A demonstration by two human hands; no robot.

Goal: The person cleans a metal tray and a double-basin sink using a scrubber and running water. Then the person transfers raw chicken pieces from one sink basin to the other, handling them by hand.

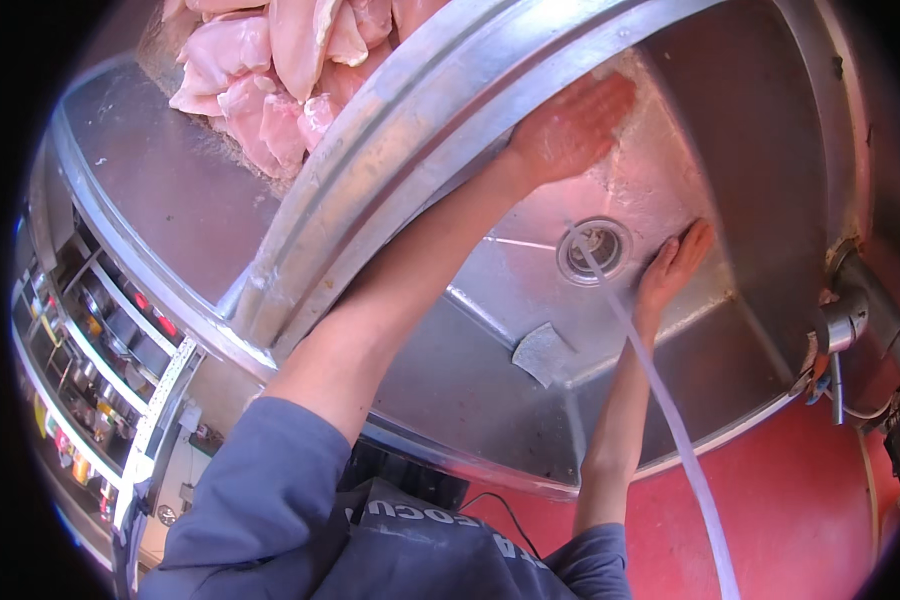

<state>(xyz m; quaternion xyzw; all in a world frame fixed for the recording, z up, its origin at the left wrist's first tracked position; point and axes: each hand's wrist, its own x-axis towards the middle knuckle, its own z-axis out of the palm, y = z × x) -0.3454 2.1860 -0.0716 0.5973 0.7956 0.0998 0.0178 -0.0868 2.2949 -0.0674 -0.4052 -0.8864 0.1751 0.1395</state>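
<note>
Both of my bare hands are inside a stainless steel sink basin (pixel 487 420). My left hand (pixel 577 131) lies flat and wet-looking against the far part of the basin, holding nothing I can see. To the right of the drain (pixel 594 251), my right hand (pixel 675 262) rests with extended fingers on the metal, also without a visible object. A pale translucent hose (pixel 667 397) runs from the bottom of the view past my right forearm, its thin end over the drain. Between my forearms, a grey scouring pad (pixel 544 354) sits on the basin bottom.
Raw chicken pieces (pixel 270 82) are heaped on the steel surface left of the thick metal rim (pixel 360 165). A metal pipe fitting with a lever (pixel 844 330) stands at the right. Lower left is a shelf rack (pixel 97 367) with bottles and pans. The floor (pixel 787 480) is red.
</note>
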